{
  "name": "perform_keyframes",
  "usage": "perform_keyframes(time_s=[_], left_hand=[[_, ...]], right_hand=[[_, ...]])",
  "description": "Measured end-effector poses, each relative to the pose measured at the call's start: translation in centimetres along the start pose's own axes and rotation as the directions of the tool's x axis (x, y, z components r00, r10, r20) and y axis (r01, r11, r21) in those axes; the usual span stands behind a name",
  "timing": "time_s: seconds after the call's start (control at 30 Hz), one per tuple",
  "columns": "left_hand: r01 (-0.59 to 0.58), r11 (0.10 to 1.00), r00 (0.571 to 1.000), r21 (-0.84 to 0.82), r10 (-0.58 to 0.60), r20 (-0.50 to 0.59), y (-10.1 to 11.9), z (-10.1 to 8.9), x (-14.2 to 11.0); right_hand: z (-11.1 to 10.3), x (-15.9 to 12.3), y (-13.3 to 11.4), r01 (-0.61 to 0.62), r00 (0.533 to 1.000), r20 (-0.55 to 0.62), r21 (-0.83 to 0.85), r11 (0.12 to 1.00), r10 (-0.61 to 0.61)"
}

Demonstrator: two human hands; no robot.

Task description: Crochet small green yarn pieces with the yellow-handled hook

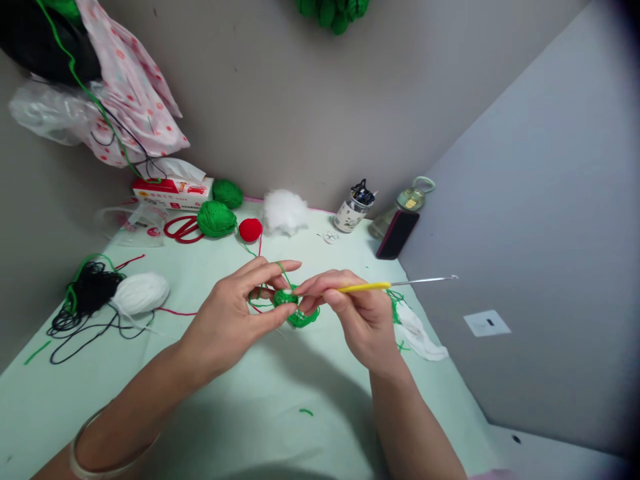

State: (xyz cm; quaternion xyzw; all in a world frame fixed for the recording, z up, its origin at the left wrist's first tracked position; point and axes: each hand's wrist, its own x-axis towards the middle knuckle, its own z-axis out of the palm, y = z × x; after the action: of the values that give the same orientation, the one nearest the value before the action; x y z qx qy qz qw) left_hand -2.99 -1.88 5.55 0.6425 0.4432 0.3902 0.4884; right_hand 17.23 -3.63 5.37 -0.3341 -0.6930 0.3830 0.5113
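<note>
My left hand (240, 313) pinches a small green crochet piece (295, 310) between thumb and fingers, above the pale green table (280, 400). A green yarn strand (250, 253) runs from the piece over my index finger toward the back. My right hand (357, 313) is closed on a crochet hook (395, 285) with a yellow grip and a metal shaft that points right. The hook's tip is hidden in the green piece where both hands meet.
At the back lie two green yarn balls (217, 219), a red ball (250, 229), white stuffing (285, 211), red scissors (183, 229), a tissue box (170, 190), a jar (353, 210), a bottle (407, 200) and a phone (397, 233). White yarn (141, 292) and black yarn (90, 293) sit left.
</note>
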Motion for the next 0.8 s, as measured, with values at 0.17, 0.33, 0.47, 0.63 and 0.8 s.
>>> perform_keyframes(time_s=[0.17,0.33,0.47,0.63,0.8], left_hand=[[-0.052,0.999,0.997,0.002,0.052,-0.053,0.0,0.4,-0.1],[-0.109,0.992,0.989,-0.06,0.102,-0.107,0.2,1.1,-0.4],[-0.145,0.989,0.984,-0.035,0.14,-0.115,-0.2,1.7,-0.4],[-0.09,0.993,0.984,-0.076,0.077,-0.161,-0.3,1.7,-0.2],[0.014,0.968,0.988,-0.251,-0.052,-0.143,0.5,1.6,-0.4]], right_hand=[[0.1,0.1,-0.4,0.126,0.992,0.028,-0.128,0.984,-0.123],[-0.8,0.4,-0.4,0.043,0.999,0.016,-0.044,0.998,-0.043],[-1.0,0.4,-0.3,0.047,0.999,0.021,-0.106,0.993,-0.045],[-0.2,0.4,-0.1,0.368,0.93,0.13,-0.392,0.843,-0.345],[0.5,0.0,0.0,0.434,0.873,0.17,-0.699,0.568,-0.457]])
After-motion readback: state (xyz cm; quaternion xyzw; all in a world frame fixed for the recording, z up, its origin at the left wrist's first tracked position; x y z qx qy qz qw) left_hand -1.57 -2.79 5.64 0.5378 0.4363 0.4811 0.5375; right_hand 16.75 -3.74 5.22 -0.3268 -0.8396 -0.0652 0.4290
